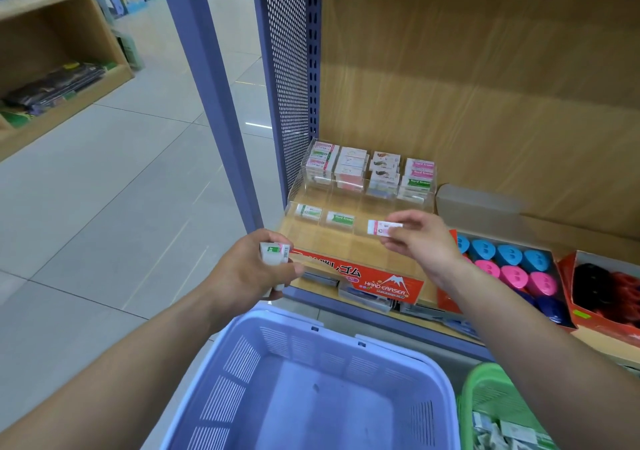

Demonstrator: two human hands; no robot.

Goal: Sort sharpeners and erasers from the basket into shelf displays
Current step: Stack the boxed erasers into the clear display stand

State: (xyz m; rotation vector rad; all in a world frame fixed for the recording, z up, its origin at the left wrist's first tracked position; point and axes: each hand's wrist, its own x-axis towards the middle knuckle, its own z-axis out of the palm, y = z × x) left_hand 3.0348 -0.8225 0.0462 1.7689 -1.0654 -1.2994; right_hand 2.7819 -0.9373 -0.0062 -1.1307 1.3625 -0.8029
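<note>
Mid-frame, my right hand (424,240) pinches a pink-sleeved white eraser (381,227) endwise over the clear acrylic display tray (346,200), for slotting in. My left hand (249,269), lower left, grips spare white erasers (273,255) ready.

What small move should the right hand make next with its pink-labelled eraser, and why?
Probably lower the pink-labelled eraser into the front row of the clear display: the right hand pinches it over that row, just right of two green-labelled erasers, while the left hand grips more erasers.

Clear glossy plastic display tray (313,186), wood-grain shelf (485,68), perforated metal panel (289,68).
</note>
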